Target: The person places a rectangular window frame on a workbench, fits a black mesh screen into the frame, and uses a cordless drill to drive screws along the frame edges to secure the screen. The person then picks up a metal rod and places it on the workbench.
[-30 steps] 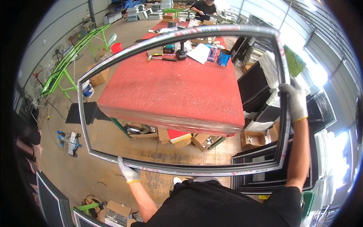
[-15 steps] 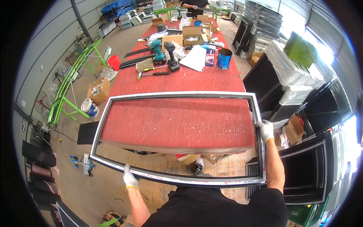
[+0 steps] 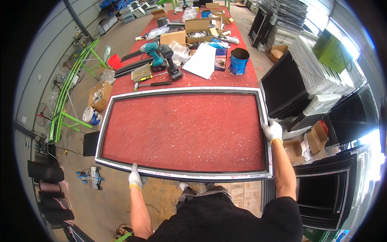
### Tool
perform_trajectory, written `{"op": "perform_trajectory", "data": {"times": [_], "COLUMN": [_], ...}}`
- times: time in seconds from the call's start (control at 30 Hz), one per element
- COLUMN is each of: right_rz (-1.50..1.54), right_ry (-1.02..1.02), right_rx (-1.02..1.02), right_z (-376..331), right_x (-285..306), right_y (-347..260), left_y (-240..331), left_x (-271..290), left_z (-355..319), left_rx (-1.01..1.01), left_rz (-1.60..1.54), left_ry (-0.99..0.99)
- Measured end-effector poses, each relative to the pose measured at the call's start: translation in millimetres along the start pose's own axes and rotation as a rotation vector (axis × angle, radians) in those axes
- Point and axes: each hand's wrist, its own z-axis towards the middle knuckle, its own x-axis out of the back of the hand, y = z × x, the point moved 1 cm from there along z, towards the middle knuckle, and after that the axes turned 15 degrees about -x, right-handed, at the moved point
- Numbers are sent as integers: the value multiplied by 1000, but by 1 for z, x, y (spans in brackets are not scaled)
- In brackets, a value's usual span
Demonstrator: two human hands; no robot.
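A large rectangular window or screen frame (image 3: 181,174), pale strips over a dark inner edge, lies over the near end of the red table (image 3: 185,133). Both my hands wear white gloves with yellow cuffs. My left hand (image 3: 135,177) grips the frame's near side, left of its middle, with the thumb on top. Around the right side my right hand (image 3: 272,130) is closed. The fingers under the frame are hidden. Red tabletop shows through the frame's opening; whether a fine mesh fills it I cannot tell.
Beyond the frame lie a hammer (image 3: 152,84), a teal power drill (image 3: 154,54), a black power drill (image 3: 171,62), a white sheet (image 3: 200,60) and a blue can (image 3: 239,61). Dark frames (image 3: 324,191) lean at my right. A green trestle (image 3: 68,86) stands left.
The frame has moved forward with both hands, farther over the tabletop. Its opening, which earlier showed floor and my shoe past the table's near edge, now shows red tabletop.
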Motion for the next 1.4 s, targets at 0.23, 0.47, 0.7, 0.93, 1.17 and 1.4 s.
{"op": "perform_trajectory", "data": {"times": [0.23,0.47,0.7,0.93,1.17,1.4], "right_rz": [-42,16,2,-61,-107,-95], "right_ry": [74,212,232,196,188,202], "right_rx": [-1,-67,-124,-158,-73,-50], "right_z": [-10,2,-5,-4,-3,0], "right_x": [-21,-51,-53,-47,-45,-51], "right_y": [-7,-3,-16,-27,-25,-27], "left_y": [25,51,32,36,32,35], "left_x": [-17,-25,-26,-28,-24,-23], "left_z": [-9,-29,-10,-2,0,0], "left_rx": [-113,-73,-238,-241,-140,-179], "left_rz": [806,748,1013,1057,940,898], "left_ry": [-10,-17,86,55,47,97]}}
